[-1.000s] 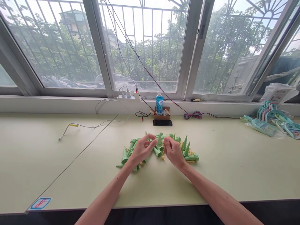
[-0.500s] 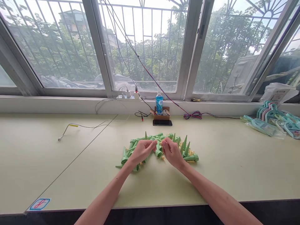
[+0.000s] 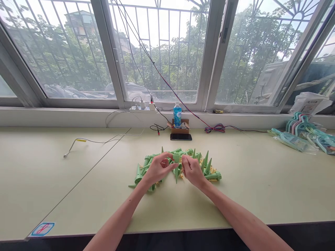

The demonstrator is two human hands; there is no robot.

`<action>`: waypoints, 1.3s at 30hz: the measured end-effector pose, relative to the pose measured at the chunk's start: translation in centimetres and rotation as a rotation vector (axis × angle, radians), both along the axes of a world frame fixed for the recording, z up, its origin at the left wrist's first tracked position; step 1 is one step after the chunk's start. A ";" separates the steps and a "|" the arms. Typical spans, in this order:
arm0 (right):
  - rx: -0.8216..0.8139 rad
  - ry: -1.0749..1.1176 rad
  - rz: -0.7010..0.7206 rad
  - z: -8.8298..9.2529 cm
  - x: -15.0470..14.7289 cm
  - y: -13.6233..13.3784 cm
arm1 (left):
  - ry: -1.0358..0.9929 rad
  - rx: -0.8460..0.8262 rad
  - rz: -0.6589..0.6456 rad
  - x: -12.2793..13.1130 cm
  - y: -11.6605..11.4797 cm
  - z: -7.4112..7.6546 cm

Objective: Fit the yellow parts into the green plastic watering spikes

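A green plastic watering spike (image 3: 176,169), wide end up and tip pointing down, is pinched between the thumb and fingers of my left hand (image 3: 159,167). Just to its right is my right hand (image 3: 192,169), fingers curled into a pinch beside the spike's wide end. Whatever those fingers hold is hidden. Around both hands lies a pile of similar green spikes (image 3: 208,167), some standing on their wide ends and others on their sides. Small yellow plastic pieces (image 3: 214,170) are scattered among them, mostly at the right.
Behind the pile are a black phone (image 3: 181,137) and a small cardboard box (image 3: 180,130) with a blue-labelled bottle (image 3: 177,115). A white cable (image 3: 91,140) lies at the left, a coiled cable (image 3: 215,128) at the back. Bagged hangers (image 3: 298,130) sit at the far right.
The spike in my left hand has turned and come up, so its wide end is now at the top and its tip points down. My right hand has barely moved.
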State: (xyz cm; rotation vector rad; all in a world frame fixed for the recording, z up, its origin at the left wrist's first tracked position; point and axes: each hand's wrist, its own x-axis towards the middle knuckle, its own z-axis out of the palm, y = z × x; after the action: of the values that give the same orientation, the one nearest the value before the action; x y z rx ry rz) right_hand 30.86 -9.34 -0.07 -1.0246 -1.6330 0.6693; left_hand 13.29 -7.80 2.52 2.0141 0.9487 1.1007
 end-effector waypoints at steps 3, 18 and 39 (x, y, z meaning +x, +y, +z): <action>0.002 0.007 0.002 0.0 0.0 0.0 | -0.001 0.006 -0.019 0.0 0.0 0.0; 0.029 0.108 -0.005 0.6 -0.1 -0.5 | -0.080 -0.057 -0.037 0.2 -0.7 1.2; 0.064 0.032 0.084 0.2 0.2 -0.4 | 0.005 -0.175 -0.120 -0.2 0.2 -0.1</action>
State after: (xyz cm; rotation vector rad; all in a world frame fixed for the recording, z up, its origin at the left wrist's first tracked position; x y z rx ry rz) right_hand 31.02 -9.72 0.13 -0.8993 -1.6666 0.6819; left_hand 13.11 -7.61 2.46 1.9057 0.8823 0.9160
